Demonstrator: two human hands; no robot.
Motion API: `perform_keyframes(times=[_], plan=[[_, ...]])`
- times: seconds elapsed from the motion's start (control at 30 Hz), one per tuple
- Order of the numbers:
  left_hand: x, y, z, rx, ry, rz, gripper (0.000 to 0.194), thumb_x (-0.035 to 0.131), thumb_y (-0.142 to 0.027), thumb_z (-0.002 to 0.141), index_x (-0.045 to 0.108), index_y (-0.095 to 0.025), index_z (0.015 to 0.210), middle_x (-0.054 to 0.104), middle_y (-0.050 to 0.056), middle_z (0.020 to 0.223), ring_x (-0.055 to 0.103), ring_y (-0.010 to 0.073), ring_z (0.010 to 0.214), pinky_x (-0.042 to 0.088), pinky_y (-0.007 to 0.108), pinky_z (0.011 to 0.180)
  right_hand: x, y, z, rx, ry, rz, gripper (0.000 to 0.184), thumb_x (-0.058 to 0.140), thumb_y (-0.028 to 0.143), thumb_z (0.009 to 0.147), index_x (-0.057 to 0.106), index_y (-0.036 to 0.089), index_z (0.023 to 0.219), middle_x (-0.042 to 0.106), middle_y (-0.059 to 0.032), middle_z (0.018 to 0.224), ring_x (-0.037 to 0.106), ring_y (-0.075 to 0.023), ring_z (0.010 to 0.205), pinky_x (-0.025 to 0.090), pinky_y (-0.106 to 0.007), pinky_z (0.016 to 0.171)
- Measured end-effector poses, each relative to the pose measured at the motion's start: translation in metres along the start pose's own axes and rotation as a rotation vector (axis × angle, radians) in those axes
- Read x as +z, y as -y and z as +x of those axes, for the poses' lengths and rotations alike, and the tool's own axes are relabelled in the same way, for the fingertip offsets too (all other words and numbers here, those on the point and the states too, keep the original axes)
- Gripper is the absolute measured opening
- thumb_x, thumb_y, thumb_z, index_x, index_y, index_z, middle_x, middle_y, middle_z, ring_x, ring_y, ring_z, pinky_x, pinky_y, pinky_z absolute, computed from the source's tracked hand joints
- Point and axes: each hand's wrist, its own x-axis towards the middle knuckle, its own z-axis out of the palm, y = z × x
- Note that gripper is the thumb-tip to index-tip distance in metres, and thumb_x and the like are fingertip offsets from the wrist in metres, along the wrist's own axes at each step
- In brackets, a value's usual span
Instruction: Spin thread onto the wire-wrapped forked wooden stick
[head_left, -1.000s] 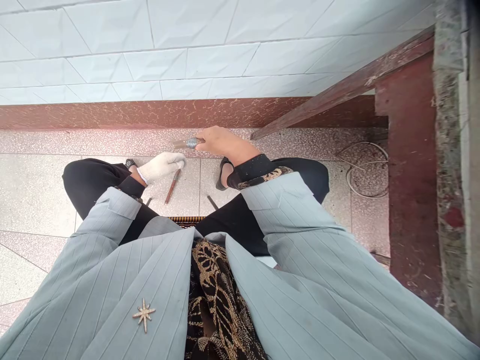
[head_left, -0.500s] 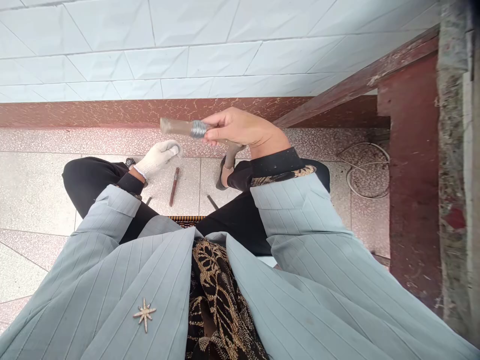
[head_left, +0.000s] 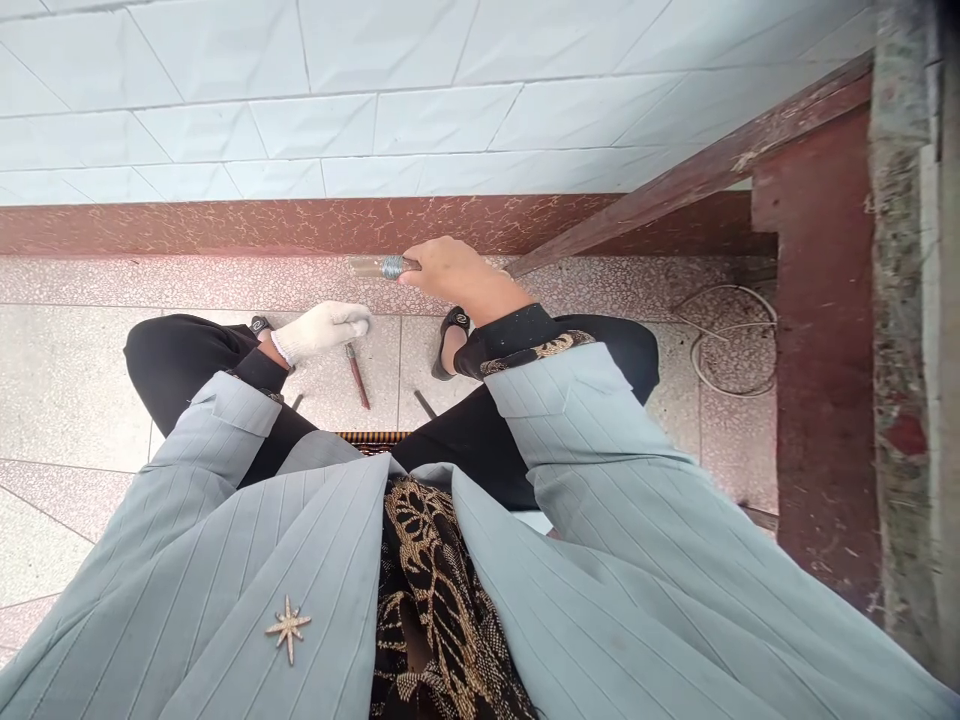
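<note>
My right hand (head_left: 450, 270) is closed around a brown wooden stick (head_left: 367, 267) with wire wound round its middle; the pale end points left and is slightly blurred. My left hand (head_left: 322, 330), in a white knitted glove, is closed with the thumb to the right; what it holds, if anything, is hidden. Just below the glove shows a slim reddish-brown stick (head_left: 358, 380) with a wire-bound upper end, tilted down to the right. I cannot tell whether the left hand grips it.
A tiled wall (head_left: 345, 120) with a red-brown base stands ahead. On my right is a red wooden frame (head_left: 821, 350) with a slanting brace. A coiled pale cable (head_left: 697, 350) lies on the floor beside it. My bent knees flank both hands.
My right hand has moved down and left, carrying the wire-bound stick lower. The gloved left hand has shifted slightly right and down. The slim stick's lower end has swung right.
</note>
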Motion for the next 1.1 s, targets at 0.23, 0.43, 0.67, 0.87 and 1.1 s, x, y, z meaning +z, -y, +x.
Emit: perform_keyframes(times=[0.23,0.43,0.67,0.87,1.1], plan=[[-0.009,0.0,0.001,-0.025,-0.113,0.107,0.022,0.053,-0.031,0.093,0.07,-0.018,0.09,0.069,0.002,0.088,0.062,0.0172,0.085,0.05,0.034,0.087,0.015,0.014,-0.002,-0.313,0.394,-0.087,0.016,0.069,0.027,0.094,0.082,0.019,0.1,0.074,-0.0077,0.089,0.064,-0.0227,0.085,0.038,-0.035,0.073],[-0.014,0.009,0.009,-0.133,-0.24,0.046,0.017,0.053,-0.029,0.091,0.063,-0.018,0.083,0.061,0.001,0.079,0.055,0.0157,0.077,0.047,0.032,0.079,-0.005,0.008,-0.016,-0.519,0.605,0.307,0.023,0.07,0.033,0.092,0.081,0.02,0.107,0.065,0.0016,0.074,0.055,-0.0145,0.071,0.041,-0.028,0.069],[0.0,0.015,0.01,-0.157,-0.216,-0.045,0.021,0.053,-0.036,0.096,0.061,-0.019,0.086,0.052,-0.002,0.072,0.046,0.0139,0.068,0.042,0.031,0.071,-0.023,0.001,-0.026,-0.158,-0.028,0.7,0.028,0.059,0.044,0.103,0.073,0.019,0.107,0.069,-0.0079,0.087,0.059,-0.0204,0.079,0.049,-0.034,0.074],[0.013,0.004,0.007,-0.057,0.002,-0.012,0.022,0.051,-0.032,0.096,0.065,-0.019,0.086,0.06,-0.002,0.076,0.052,0.0138,0.072,0.045,0.03,0.075,0.0,0.006,0.001,0.026,-0.122,0.41,0.03,0.058,0.041,0.104,0.074,0.017,0.114,0.073,-0.0136,0.099,0.065,-0.0273,0.091,0.05,-0.039,0.079],[0.003,0.002,0.003,-0.021,-0.028,0.017,0.021,0.052,-0.032,0.094,0.067,-0.018,0.089,0.064,0.0,0.082,0.057,0.0149,0.077,0.047,0.031,0.079,0.012,0.013,0.001,-0.14,0.181,-0.11,0.023,0.064,0.029,0.099,0.079,0.015,0.107,0.076,-0.017,0.11,0.066,-0.0286,0.099,0.04,-0.037,0.078]])
